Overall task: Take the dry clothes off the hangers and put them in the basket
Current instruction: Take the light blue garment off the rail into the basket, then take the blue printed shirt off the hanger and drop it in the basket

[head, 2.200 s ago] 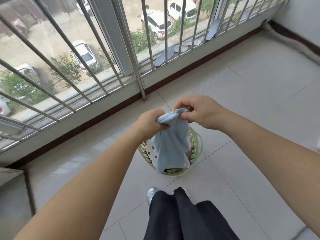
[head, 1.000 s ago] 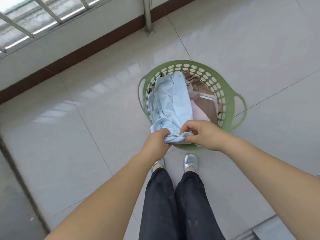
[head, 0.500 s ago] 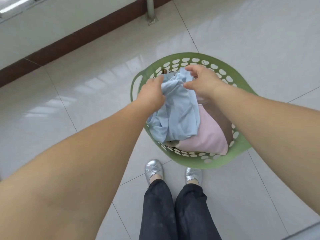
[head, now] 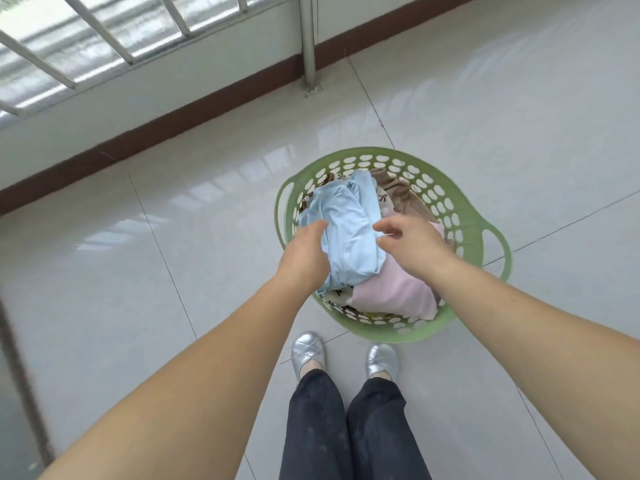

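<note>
The blue garment (head: 346, 237) lies crumpled on top of the pile in the green basket (head: 464, 216), beside a pink piece (head: 394, 292). The left hand (head: 304, 254) sits at its edge, fingers hidden, so I cannot tell their state. The right hand (head: 408, 244) hovers over it, fingers loose and slightly spread, holding nothing, likely because the garment is already placed.

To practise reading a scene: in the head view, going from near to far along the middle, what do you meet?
Dark trousers → silver shoes → pink garment → light blue garment → far rim of the green basket → brown skirting → window bars.
</note>
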